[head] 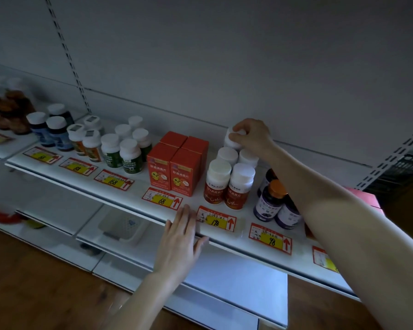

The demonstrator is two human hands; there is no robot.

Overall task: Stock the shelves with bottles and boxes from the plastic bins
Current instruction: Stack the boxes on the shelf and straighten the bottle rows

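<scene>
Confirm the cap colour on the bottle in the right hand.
The cap is white; it shows best in the head view.

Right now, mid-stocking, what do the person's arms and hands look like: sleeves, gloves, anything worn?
Nothing worn shows. The left hand and right hand have no gloves, rings or markings visible. The left forearm and right forearm are uncovered to the frame edge, with no sleeve, watch or band in view. Dim light could hide details.

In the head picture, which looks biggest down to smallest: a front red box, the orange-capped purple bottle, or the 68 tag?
1. Front red box and orange-capped purple bottle: look about alike, and the bottle stands nearer the camera, so unranked.
2. 68 tag: smallest.
</scene>
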